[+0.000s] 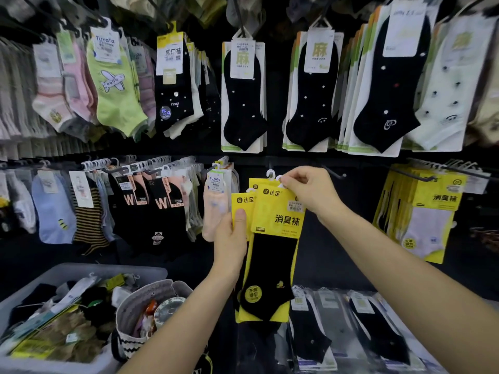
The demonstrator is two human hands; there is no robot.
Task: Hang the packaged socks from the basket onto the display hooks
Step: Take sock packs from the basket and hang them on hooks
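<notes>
The left hand (pixel 231 238) holds the yellow sock packs (pixel 278 214) by their left edge. Its thumb (pixel 240 215) lies flat on the front of the rear card, and the other fingers are hidden behind the packs, so the grip is closed around the edge. The right hand (pixel 309 191) is at the top of the front pack. Its fingers (pixel 290 182) are bent and pinch the card just beside the white plastic hanger (pixel 270 174). I cannot tell if this hanger already sits on a hook.

The packs hang upright in front of the dark wall, each with a black sock in it. At least three yellow cards overlap one another. Just right of the right hand a black display hook (pixel 334 172) sticks out with nothing on it. The packs fill a gap in the lower row, between the peach socks (pixel 216 211) on the left and the yellow packs with white socks (pixel 426 214) well apart on the right.

Low on the left, the grey basket (pixel 113 268) holds more packaged socks, and a woven basket (pixel 140 303) stands touching it.
</notes>
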